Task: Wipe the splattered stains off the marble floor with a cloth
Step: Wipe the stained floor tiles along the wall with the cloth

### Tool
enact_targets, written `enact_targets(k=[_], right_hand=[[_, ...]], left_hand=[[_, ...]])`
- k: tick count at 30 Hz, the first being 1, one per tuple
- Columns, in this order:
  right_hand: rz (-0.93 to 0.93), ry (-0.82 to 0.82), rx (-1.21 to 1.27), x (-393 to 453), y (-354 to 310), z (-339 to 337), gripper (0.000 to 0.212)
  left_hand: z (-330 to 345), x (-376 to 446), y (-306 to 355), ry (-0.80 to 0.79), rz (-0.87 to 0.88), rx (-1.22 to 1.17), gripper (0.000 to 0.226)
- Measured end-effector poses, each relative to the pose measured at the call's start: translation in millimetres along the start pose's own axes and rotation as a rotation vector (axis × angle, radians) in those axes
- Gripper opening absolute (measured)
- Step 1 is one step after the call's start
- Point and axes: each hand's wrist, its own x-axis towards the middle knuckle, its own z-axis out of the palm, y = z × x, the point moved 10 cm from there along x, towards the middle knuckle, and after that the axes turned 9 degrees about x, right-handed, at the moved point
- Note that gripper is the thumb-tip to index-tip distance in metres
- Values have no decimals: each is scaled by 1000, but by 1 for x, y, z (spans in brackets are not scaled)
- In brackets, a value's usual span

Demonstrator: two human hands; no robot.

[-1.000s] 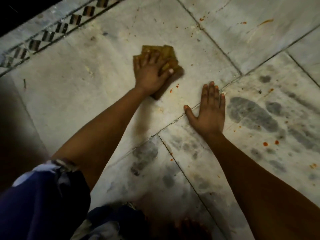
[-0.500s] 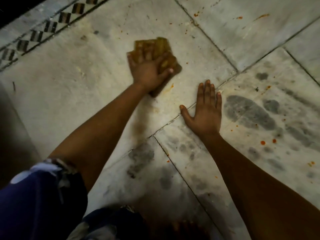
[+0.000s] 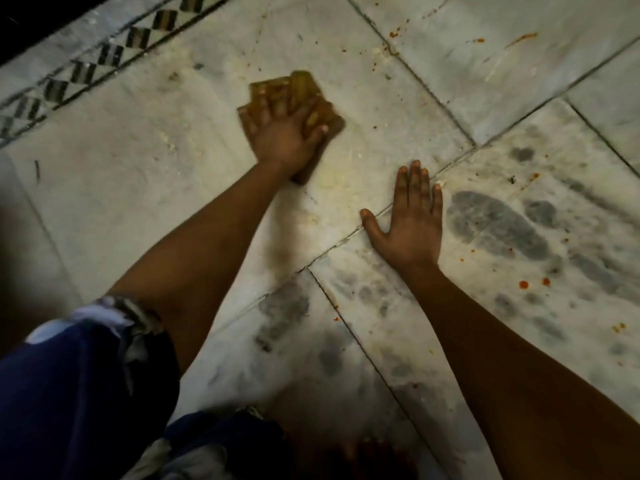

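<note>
Cloth (image 3: 304, 85): soft, thin, folded, likely damp; best driven flat under left hand (image 3: 282, 133), whose spread fingers press it. Right hand (image 3: 410, 223) flat, open, braces on marble floor (image 3: 121, 174).

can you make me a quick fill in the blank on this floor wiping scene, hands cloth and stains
1. The ____ hand presses the brown cloth onto the marble floor.
2. The right hand lies ____ on the floor, fingers straight, holding nothing.
3. The red splatter spots lie on the person's ____ side, beyond the right hand.
4. The patterned border strip runs along the floor's upper ____ edge.

Missing words: left; flat; right; left
</note>
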Motion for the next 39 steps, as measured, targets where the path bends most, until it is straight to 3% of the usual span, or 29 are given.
enact_targets(k=[4,7,9,12,16,19,22,25,29,33,35,39], right_hand=[[1,2,53,0,1,-2,85],[-51,8,102,-1,0,-5,78],[-76,4,119,-1,0,-6,75],[-44,38,133,5,9,-14,74],[79,90,56,13,32,-20,77],[174,119,16,18,46,-21,81],[179,135,23,21,48,-19,81],[177,145,23,21,50,-19,83],[175,166,29,20,50,-20,82],[177,164,27,20,49,-21,81],[176,168,29,21,49,-21,81],[165,185,38,20,47,-23,78]], left_hand=[[10,-51,52,43,314,70,69],[16,-99,29,182,504,95,61],[15,-100,-6,215,469,90,61],[9,-60,-34,151,240,34,67],[-1,1,-7,65,60,-51,61],[-4,13,59,40,179,-16,63],[-2,-18,115,97,437,33,67],[-2,-47,104,242,628,59,59],[-4,-7,51,208,450,64,63],[-14,43,62,100,161,6,66],[-12,39,88,84,197,34,68],[-4,-21,118,212,569,119,63]])
